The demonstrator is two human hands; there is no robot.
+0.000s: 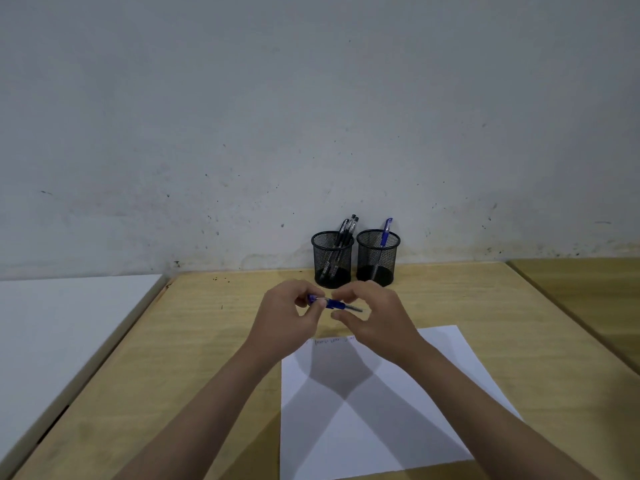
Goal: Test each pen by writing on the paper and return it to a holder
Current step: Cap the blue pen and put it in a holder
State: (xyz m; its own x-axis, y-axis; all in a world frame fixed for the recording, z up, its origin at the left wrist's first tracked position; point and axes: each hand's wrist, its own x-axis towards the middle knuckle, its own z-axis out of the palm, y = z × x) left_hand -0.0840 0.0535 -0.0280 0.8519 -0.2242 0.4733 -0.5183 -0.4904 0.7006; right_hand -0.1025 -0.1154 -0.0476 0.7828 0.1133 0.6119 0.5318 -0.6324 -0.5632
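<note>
A blue pen lies level between my two hands above the wooden table, its tip pointing right. My left hand pinches its capped end. My right hand curls around the tip end with fingers bent; whether it touches the pen I cannot tell. A white paper lies under my forearms with a short line of writing at its top edge. Two black mesh holders stand at the wall: the left holder contains several dark pens, the right holder one blue pen.
The wooden table runs to a grey, speckled wall. A white surface adjoins it on the left, and a second wooden tabletop on the right, across a narrow gap.
</note>
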